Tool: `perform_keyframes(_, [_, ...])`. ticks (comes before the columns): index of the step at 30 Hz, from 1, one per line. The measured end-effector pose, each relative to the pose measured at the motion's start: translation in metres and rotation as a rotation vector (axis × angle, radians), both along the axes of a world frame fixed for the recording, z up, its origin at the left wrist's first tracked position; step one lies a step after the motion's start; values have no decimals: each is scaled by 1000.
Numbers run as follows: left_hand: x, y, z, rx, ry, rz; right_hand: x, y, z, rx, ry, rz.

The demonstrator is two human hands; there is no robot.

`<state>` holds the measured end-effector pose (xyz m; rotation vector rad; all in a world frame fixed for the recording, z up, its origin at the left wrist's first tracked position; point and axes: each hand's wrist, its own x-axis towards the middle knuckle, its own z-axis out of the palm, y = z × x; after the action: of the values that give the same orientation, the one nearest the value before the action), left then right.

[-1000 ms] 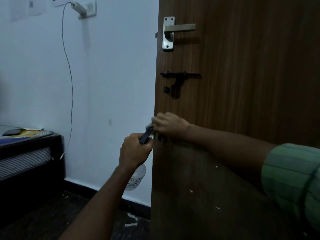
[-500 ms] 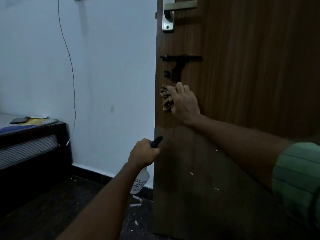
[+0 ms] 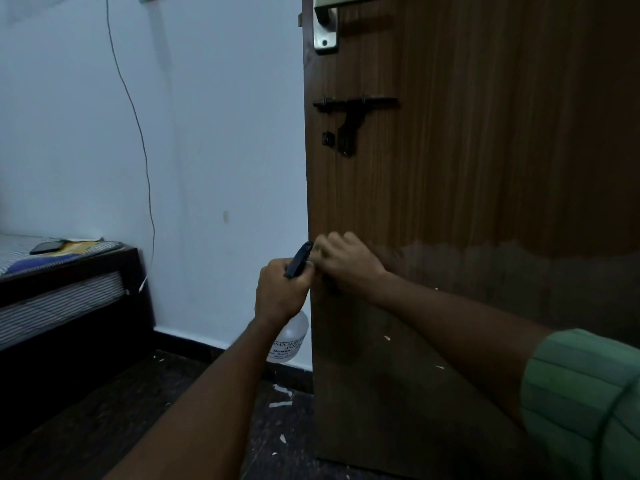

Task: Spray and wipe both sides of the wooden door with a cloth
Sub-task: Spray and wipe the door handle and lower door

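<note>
Since half a second ago, the right hand [image 3: 346,263] has been drawn down the wooden door [image 3: 467,202] to centre frame, its grasp untellable, cloth hidden. The spray bottle [image 3: 291,336] is gripped by the left hand [image 3: 280,292]. Only one face appears part-wiped.

Spray bottle [image 3: 289,336] left of door [image 3: 485,202] edge; latch [image 3: 349,123] below handle [image 3: 327,26]; bed [image 3: 62,271] far left.

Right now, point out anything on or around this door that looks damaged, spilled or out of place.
Pale flecks dot the lower wooden door, and similar pale scraps litter the dark floor at its foot. A loose thin cable dangles down the wall.
</note>
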<state>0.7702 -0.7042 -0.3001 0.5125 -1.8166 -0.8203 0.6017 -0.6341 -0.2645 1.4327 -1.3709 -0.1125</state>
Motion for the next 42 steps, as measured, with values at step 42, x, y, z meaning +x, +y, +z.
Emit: perform_keyframes(42, [-67,36,-11,-103,-4,-230,-32,74,-52,79,-346,-86])
